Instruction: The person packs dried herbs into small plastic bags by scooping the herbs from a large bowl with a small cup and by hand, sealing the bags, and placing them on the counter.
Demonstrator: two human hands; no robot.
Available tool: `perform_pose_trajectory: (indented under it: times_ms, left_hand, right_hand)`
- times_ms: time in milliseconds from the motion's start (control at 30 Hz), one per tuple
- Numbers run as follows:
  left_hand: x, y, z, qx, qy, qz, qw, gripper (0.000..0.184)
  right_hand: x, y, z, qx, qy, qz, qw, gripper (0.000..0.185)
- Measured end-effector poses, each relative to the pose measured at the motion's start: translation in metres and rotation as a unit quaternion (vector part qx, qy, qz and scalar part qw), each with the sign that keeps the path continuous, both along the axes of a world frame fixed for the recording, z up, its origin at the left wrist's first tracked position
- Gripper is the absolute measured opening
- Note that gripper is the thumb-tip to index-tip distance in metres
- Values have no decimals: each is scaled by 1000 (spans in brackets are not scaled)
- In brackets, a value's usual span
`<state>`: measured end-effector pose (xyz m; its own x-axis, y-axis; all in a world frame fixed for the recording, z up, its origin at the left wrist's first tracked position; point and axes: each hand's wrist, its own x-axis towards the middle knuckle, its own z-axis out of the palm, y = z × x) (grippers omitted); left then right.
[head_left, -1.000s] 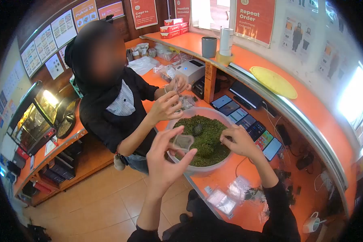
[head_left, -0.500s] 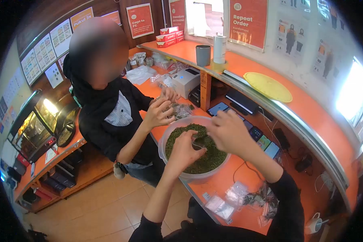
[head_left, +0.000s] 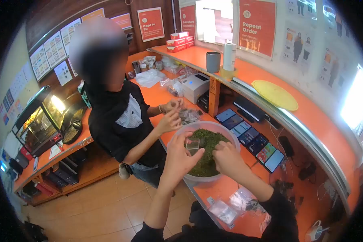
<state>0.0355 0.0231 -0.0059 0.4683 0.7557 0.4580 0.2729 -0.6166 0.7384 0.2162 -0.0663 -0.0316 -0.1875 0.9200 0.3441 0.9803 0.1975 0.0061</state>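
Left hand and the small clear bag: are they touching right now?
Touching. The head view shows the left hand holding the small clear bag, its film spanning from thumb to fingers.

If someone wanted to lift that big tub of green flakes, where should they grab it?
Probably the rim of the tub, one hand at each opposite side, coming from outside. It is wide, round and open-topped, ringing the green flakes, so opposed grips should help keep it level. The left hand and right hand are over it.
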Motion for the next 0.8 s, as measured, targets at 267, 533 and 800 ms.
perform_pose_trajectory:
  times_ms: [267, 533, 800]
  left_hand:
    - [3, -10, -8, -146, -115, -87, 979, 51]
    - [-21, -19, -16, -255, -310, -158, 902, 19]
    - [-31, -43, -17, -229, -366, -163, 887, 10]
  right_hand:
    - [-29, -1, 12, 219, 221, 13, 950, 28]
    - [-33, -16, 26, 244, 377, 92, 889, 4]
    - [-51, -27, 31, 268, 390, 136, 870, 4]
